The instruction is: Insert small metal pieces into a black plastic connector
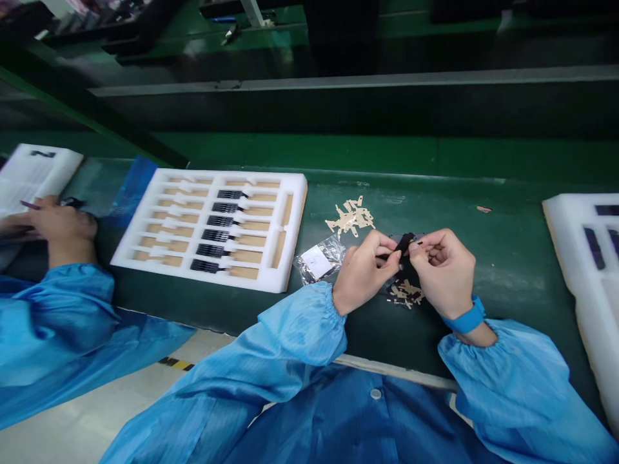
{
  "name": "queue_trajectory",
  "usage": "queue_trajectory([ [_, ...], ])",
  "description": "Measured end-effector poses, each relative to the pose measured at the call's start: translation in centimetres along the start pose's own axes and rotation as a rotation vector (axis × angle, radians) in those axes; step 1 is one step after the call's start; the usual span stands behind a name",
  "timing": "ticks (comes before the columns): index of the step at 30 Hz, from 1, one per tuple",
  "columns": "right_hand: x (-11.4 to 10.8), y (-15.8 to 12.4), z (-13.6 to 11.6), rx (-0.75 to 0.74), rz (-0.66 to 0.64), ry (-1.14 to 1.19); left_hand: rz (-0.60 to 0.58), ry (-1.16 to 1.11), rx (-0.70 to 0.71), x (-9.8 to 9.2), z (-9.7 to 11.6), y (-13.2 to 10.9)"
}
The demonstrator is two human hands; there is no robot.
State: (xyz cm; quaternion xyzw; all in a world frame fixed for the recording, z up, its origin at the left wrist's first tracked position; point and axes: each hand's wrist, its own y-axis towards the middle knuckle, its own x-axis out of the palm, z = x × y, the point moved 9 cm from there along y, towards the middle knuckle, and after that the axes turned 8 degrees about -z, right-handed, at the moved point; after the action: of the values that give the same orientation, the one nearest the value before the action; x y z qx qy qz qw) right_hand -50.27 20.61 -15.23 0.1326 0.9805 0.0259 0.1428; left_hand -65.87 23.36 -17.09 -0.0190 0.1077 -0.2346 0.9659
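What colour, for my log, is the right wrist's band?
The band is blue; the head view shows it.

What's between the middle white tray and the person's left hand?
The head view shows a clear plastic bag with a white label between the middle tray and left hand. Pale flat pieces lie a little farther back.

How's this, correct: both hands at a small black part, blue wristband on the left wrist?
Wrong wrist: the head view shows the blue wristband on the right. The left hand and right hand are both at the small black part.
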Motion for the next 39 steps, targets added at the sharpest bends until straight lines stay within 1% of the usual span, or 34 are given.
queue_trajectory([
  [4, 0.2, 0.3, 0.3, 0.054, -0.026, 0.043, 0.024, 0.099, 0.112, -0.4, 0.9, 0.1],
  [8, 0.3, 0.5, 0.7, 0.095, -0.04, 0.075, 0.024, 0.265, 0.194, -0.6, 1.4, 0.0],
  [11, 0.3, 0.5, 1.0, 0.101, -0.052, 0.053, 0.004, 0.393, 0.223, -0.5, 1.7, -0.1],
  [13, 0.3, 0.6, 1.1, 0.1, -0.067, 0.004, -0.009, 0.405, 0.208, -0.5, 1.6, -0.1],
  [15, -0.2, 0.8, 1.0, 0.073, -0.046, -0.04, -0.042, 0.285, 0.146, -0.5, 1.1, 0.1],
  [19, -2.1, 1.0, 0.2, -0.026, 0.083, 0.024, -0.152, -0.134, -0.048, 0.2, -0.6, 0.6],
  [20, -2.2, 1.1, 0.2, -0.033, 0.082, 0.048, -0.166, -0.204, -0.083, 0.4, -0.9, 0.7],
  [22, -1.9, 1.3, 0.2, -0.019, 0.024, 0.078, -0.173, -0.285, -0.12, 0.5, -1.1, 0.7],
  [25, -1.0, 1.3, 0.4, 0.013, -0.061, 0.116, -0.167, -0.333, -0.119, 0.5, -1.1, 0.8],
  [31, 0.2, 1.1, 0.4, 0.052, -0.147, 0.193, -0.138, -0.353, -0.106, 0.3, -1.0, 0.8],
  [34, 0.5, 1.0, 0.3, 0.06, -0.161, 0.203, -0.131, -0.34, -0.085, 0.2, -0.8, 0.8],
  [39, 0.4, 1.1, 0.4, 0.059, -0.148, 0.19, -0.143, -0.314, -0.05, 0.2, -0.5, 0.7],
])
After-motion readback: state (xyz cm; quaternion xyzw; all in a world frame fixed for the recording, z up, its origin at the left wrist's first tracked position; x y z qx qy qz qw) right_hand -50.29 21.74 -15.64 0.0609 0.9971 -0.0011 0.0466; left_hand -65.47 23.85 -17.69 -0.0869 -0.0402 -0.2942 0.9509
